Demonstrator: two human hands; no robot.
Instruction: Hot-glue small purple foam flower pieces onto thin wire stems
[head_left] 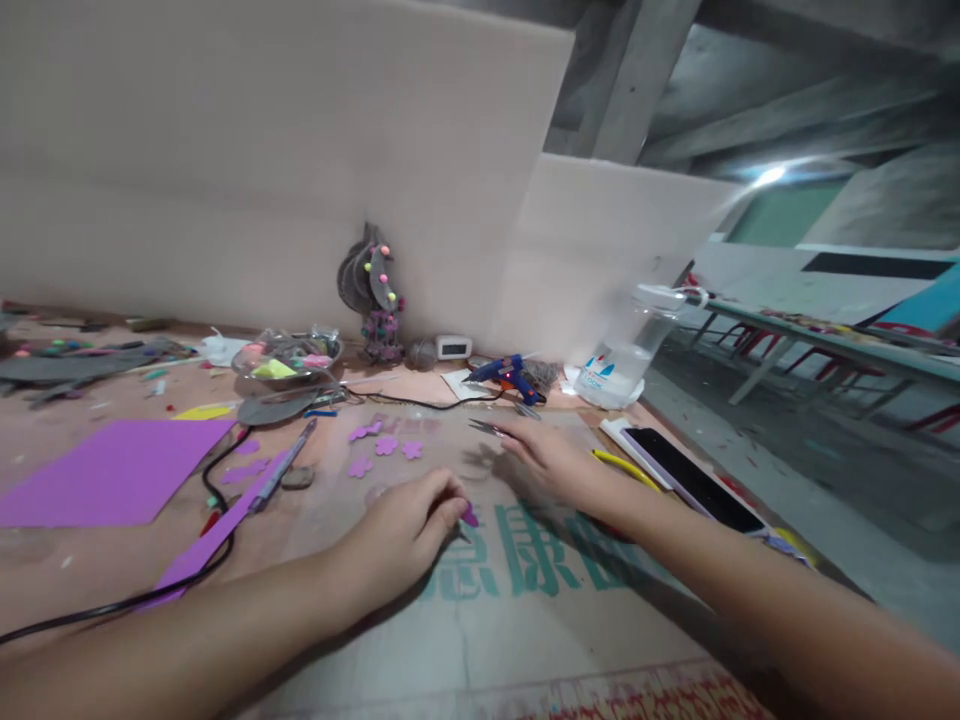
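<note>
Between the thumb and fingers of my left hand is a small purple piece, over the board with green lettering. My right hand is closed round scissors or tweezers, whose pointed metal tips stick out to the left. Several purple flower cutouts lie on the board just beyond my left hand. A purple sheet and a purple strip are on the left, with a pen beside the strip.
A blue glue gun lies at the back near a plastic jug. A grey ornament with coloured beads stands by the wall, next to a bowl of scraps. A phone lies right; a black cord crosses the left.
</note>
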